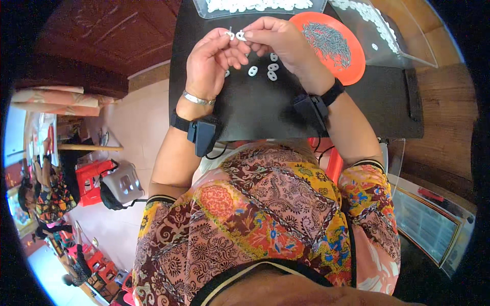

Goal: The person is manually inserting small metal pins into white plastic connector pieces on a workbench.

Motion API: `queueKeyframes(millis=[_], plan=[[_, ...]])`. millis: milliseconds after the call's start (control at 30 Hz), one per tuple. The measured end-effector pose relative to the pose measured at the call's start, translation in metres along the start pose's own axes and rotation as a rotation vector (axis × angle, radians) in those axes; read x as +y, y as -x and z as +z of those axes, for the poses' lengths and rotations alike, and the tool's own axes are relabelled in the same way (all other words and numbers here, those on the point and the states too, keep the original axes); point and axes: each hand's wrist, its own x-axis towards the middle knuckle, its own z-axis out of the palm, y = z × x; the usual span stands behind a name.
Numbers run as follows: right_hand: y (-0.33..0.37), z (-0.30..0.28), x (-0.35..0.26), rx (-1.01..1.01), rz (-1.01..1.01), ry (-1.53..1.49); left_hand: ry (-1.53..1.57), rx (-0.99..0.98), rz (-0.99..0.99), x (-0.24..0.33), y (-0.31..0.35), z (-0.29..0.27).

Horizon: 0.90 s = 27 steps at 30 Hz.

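**Small white parts meet at the fingertips over a dark counter**

A small white plastic piece (241, 35) is pinched at the tips of the right hand (278, 43), held just above the far middle of the black counter (255, 109). Touching it, a second white piece with a thin metal pin (229, 33) sits pinched between thumb and forefinger of the left hand (210, 64); both hands are curled closed around their parts. The step in hand looks like joining pin and piece, which would call for fine alignment at the fingertips. Four loose white pieces (270, 69) lie beneath the hands. An orange plate of metal pins (332, 45) rests toward the far right edge (a clear tray of white pieces (255, 7) lines the far edge).
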Motion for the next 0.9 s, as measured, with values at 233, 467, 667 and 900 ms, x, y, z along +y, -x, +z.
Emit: queueKeyframes(millis=[233,467,667,900], plan=[[-0.001,-0.006,-0.001,-0.066,0.106,-0.279,-0.003,0.003,-0.002,0.0,0.001,-0.006],[-0.002,-0.008,-0.001,-0.024,0.08,-0.269,-0.189,0.113,-0.017,-0.001,0.003,0.003],[-0.001,-0.004,-0.003,0.034,-0.076,-0.16,-0.382,0.178,-0.031,0.0,0.006,0.011],[0.0,0.001,-0.004,0.063,-0.163,0.01,-0.376,0.217,-0.024,-0.001,0.008,0.017]])
